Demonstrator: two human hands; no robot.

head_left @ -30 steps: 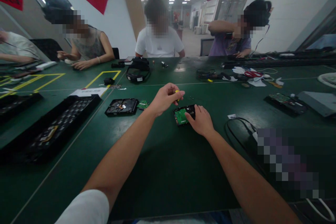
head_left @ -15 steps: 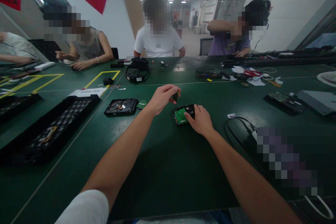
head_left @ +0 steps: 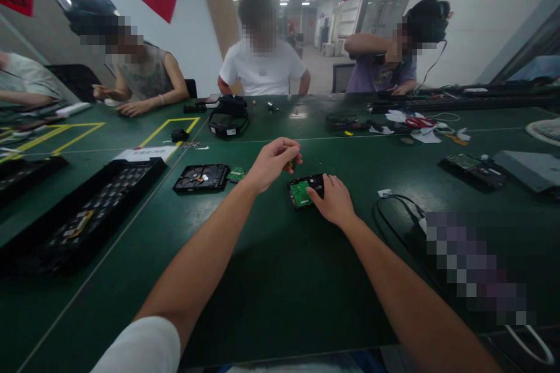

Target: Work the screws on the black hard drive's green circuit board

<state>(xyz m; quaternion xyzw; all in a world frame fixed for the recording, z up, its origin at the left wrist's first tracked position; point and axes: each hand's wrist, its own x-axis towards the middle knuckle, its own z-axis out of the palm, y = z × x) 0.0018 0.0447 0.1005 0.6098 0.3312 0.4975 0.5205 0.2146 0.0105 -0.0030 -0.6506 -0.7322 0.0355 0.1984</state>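
Note:
A hard drive (head_left: pixel 301 193) lies on the green tabletop in front of me, its green circuit board facing up. My right hand (head_left: pixel 335 201) grips its right end, thumb over the board side and fingers round the far edge. Just above the drive's far left corner is my left hand (head_left: pixel 275 164), fingers pinched together. A small dark and yellowish piece (head_left: pixel 291 167) shows under those fingertips, mostly hidden, so its kind is unclear. To the left sit another hard drive (head_left: pixel 201 178) and a loose green circuit board (head_left: pixel 237 173).
A long black tray (head_left: pixel 91 210) with a small yellowish part inside stands at left. Tiny bits (head_left: pixel 318 162) lie beyond the drive. At right are a cable (head_left: pixel 385 224), another drive (head_left: pixel 472 170) and a grey box (head_left: pixel 527 169). Several people sit across the table (head_left: pixel 280 303).
My left hand has turned slightly, and the small piece in its fingers shows less of its dark side. My right hand and the hard drive have stayed put.

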